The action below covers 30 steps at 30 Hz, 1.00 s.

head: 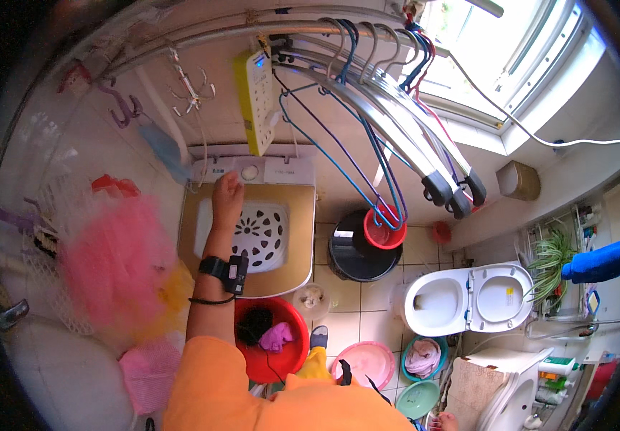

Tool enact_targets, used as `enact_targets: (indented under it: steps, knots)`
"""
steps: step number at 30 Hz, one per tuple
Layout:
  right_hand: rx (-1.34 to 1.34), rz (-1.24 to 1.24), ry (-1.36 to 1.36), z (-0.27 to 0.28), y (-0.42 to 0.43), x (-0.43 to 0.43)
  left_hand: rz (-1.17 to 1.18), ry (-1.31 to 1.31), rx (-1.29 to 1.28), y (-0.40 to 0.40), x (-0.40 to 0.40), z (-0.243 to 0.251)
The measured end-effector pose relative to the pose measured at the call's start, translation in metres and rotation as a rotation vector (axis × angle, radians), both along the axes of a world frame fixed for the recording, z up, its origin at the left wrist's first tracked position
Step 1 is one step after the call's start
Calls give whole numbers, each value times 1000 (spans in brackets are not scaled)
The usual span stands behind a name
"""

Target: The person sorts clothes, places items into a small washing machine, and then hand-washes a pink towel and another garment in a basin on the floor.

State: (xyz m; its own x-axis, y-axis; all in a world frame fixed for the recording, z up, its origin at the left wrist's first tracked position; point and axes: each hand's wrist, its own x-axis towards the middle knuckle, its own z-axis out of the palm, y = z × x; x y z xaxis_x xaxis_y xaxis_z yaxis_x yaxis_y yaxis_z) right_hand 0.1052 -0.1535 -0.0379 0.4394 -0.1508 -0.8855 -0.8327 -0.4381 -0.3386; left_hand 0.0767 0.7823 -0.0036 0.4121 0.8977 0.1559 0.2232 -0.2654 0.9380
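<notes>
My left hand is at the control panel of a small washing machine, its fingers curled beside a round white knob. Whether the fingers grip something behind them is hidden. Under my forearm lies the machine's gold-coloured top, with a white plate with dark slots in its middle. A red basin stands in front of the machine, with black and purple cloth inside. Only part of my right hand shows at the bottom edge, near a green basin; its grip is unclear.
Clothes hangers hang from a metal rail, beside a yellow-and-white power strip. A black bucket with a small red pail, a pink basin and a toilet stand right. Pink mesh hangs left.
</notes>
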Motion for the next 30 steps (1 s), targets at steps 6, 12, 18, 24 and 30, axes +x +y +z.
enact_targets:
  steps: [6,12,18,24,30]
  knots:
    - [32,383,-311,32,133,98,-175,-343,251,4,78,129]
    - [230,964,-433,118,360,139,-347,-354,20,28,112,144]
    - [492,1393,-652,141,507,122,-297,-150,45,42,87,150]
    - [712,1479,-704,156,588,113,-274,-142,-120,13,64,165]
    - [820,1323,-744,163,657,112,-295,-87,-245,-1,47,188]
